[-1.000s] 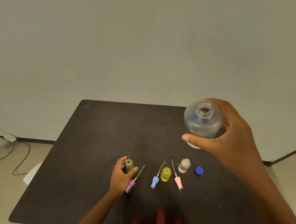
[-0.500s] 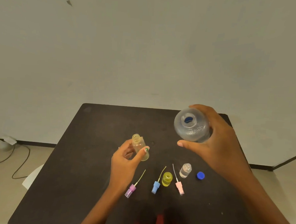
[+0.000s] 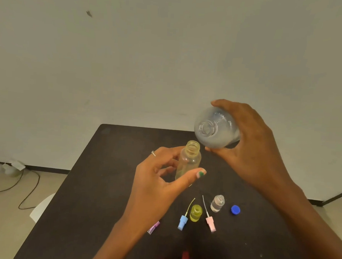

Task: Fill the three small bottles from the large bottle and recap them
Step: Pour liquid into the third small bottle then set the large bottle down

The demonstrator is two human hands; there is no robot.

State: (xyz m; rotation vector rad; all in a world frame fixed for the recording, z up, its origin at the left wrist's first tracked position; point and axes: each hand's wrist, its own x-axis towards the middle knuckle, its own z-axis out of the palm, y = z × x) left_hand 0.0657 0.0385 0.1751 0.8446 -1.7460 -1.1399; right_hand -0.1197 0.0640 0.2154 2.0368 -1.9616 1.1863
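Plain off-white wall, dark table, beige floor, possibly cable.

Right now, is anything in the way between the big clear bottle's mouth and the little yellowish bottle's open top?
Nothing visible: the large clear plastic bottle, tilted in the right hand, has only open air between it and the small yellowish bottle in the left hand.

A dark cable trails across the floor by the wall.
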